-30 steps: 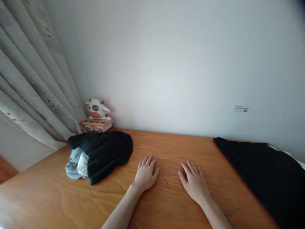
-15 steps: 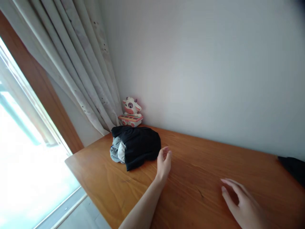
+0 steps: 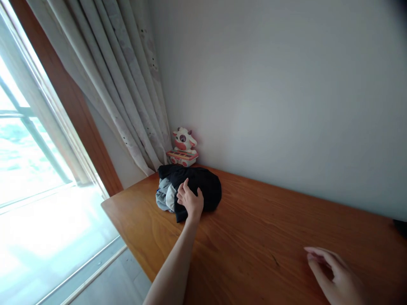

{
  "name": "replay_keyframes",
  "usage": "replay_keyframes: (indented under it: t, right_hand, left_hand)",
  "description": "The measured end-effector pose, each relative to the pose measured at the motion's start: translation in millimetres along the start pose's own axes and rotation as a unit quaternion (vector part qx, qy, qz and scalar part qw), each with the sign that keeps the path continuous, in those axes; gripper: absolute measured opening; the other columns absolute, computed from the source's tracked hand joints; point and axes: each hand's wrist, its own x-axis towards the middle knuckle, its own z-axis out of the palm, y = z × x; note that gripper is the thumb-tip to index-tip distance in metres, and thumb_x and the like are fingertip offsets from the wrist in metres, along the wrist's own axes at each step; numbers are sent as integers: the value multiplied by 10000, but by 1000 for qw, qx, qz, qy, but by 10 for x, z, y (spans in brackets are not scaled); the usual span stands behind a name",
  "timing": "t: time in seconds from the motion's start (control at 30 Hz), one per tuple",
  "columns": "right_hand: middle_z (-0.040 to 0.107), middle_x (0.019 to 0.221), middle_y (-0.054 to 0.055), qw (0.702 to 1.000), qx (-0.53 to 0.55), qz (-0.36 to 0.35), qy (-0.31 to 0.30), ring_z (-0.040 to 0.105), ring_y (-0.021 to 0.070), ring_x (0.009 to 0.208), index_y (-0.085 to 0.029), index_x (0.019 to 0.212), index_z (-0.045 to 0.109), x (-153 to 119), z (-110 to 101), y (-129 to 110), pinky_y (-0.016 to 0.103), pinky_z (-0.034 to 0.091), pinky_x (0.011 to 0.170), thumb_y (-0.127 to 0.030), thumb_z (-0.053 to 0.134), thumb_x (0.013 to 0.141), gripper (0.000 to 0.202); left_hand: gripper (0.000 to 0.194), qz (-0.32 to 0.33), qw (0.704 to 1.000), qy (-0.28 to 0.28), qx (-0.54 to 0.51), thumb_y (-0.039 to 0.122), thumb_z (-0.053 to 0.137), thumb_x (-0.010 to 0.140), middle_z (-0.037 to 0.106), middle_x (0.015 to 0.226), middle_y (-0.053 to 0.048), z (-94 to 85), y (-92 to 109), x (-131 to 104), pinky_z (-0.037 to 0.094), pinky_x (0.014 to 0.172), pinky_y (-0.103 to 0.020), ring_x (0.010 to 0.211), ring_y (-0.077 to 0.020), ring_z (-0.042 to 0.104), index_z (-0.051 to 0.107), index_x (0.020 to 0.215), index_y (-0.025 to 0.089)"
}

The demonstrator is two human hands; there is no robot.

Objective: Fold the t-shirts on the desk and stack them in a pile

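Note:
A heap of cloth lies at the left end of the wooden table (image 3: 248,237): a black cloth (image 3: 208,186) on top, with light blue-grey cloth (image 3: 163,197) and a white piece (image 3: 171,198) showing on its left side. My left hand (image 3: 191,200) is over the front of the black cloth, fingers apart and curved, holding nothing; whether it touches the cloth is unclear. At the lower right, my right hand (image 3: 337,275) hovers near the table with thumb and fingers curved and a gap between them, nothing held.
Behind the heap stands a cow-shaped toy with a small keyboard (image 3: 182,148), against the wall. A curtain (image 3: 127,84) hangs beside the window (image 3: 28,140) at the left. Part of a black item (image 3: 401,228) shows at the right edge.
My left hand has moved left, from the heap's right side to in front of the black cloth, its fingers more spread. The view has turned slightly right. The heap looks unmoved.

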Motion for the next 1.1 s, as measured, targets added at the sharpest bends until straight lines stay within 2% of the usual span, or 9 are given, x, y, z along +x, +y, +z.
replay_keyframes:
  t: [0.17,0.3,0.4,0.53,0.73,0.8,0.93,1.0,1.1]
  right_hand:
    - [763,934,109,1000,-4,0,-8,735,305,787,-290,839,718,5,-1,-32,457,595,727,-593,535,802,356]
    - [764,927,102,1000,0,-7,-11,730,294,785,-292,840,723,14,12,-54,440,592,726,-565,537,813,331]
    - [761,928,103,1000,13,-7,-12,728,288,807,-279,841,723,17,19,-82,441,589,760,-546,533,820,328]
    - [749,926,103,1000,18,5,-23,721,286,839,-256,854,724,14,13,-134,453,575,798,-535,530,825,341]
    - [736,954,103,998,33,30,-36,700,290,867,-257,870,722,11,-1,-169,477,556,834,-563,529,828,365]
    - [731,964,108,997,51,55,-35,693,289,868,-244,913,717,8,6,-177,486,550,851,-600,543,822,406]
    - [701,1114,152,982,135,129,37,681,306,972,-189,1162,642,8,9,-234,489,546,887,-711,626,768,655]
    - [645,1269,189,966,192,150,87,648,331,1112,-176,1333,543,22,-12,-271,488,539,920,-738,653,748,818]
    - [501,1481,217,943,246,164,151,540,350,1312,-190,1512,371,54,-64,-292,505,488,1024,-744,626,785,949]
  left_hand:
    - [508,191,967,-120,121,433,709,870,528,1439,-161,-128,-12,489,353,1081,-551,1324,-392,439,625,1325,224]
    - [155,247,939,-202,128,308,763,828,683,1238,-138,-155,-35,705,345,1080,-509,1271,-381,486,767,949,212]
    - [103,225,951,-189,91,311,705,873,732,1135,-114,-137,-19,750,366,1056,-505,1210,-368,540,763,842,232]
    - [229,154,978,-139,17,377,581,947,749,1030,-132,-146,136,903,428,967,-514,1090,-378,618,751,932,222]
    - [351,126,973,-55,-183,423,423,1032,725,1049,-80,-255,730,1138,500,904,-332,1016,-237,663,668,1113,185]
    - [352,141,923,-82,-349,481,478,1015,720,1025,-48,-305,1002,1033,506,918,-289,1026,-200,663,661,1098,193]
    - [390,112,745,-244,-611,575,639,920,727,1019,-16,-357,1462,523,526,956,-307,1065,-202,675,666,1071,217]
    - [407,99,717,-314,-614,584,647,916,732,1059,-16,-301,1546,179,535,965,-327,1086,-216,678,668,1097,220]
    - [443,136,726,-428,-521,591,604,938,745,1088,-46,-87,1408,-398,549,961,-354,1073,-236,688,663,1160,212]
